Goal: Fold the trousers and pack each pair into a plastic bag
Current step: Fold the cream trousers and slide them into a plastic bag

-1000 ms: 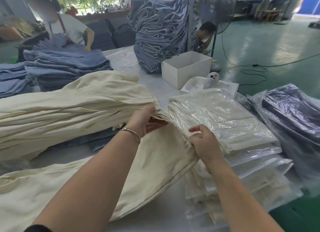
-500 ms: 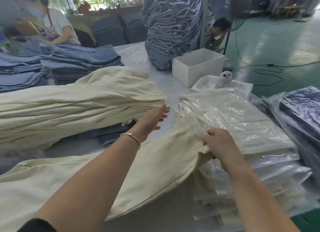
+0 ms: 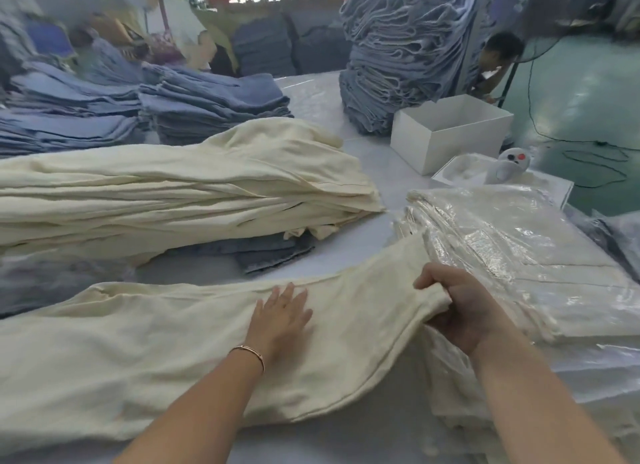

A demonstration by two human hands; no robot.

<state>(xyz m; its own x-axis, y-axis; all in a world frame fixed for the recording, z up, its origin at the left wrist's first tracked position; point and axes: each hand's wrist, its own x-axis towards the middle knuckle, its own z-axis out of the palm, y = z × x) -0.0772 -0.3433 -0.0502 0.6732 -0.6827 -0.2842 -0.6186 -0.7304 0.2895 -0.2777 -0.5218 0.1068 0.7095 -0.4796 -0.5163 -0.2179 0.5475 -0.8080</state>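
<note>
Left hand (image 3: 280,319) now flat on trousers (image 3: 138,352); right hand (image 3: 460,311) keeps gripping.

trousers (image 3: 156,342) flat across the bench (image 3: 363,252), unfolded pile (image 3: 173,193) behind, bagged stack (image 3: 519,255) right, box (image 3: 450,134) further back

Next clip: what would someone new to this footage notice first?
Front and centre, a pair of cream trousers lies across the table, the left hand flat on it and the right hand gripping its end. Behind lies a pile of cream trousers; to the right, a stack of bagged trousers. Blue stacks fill the background.
</note>
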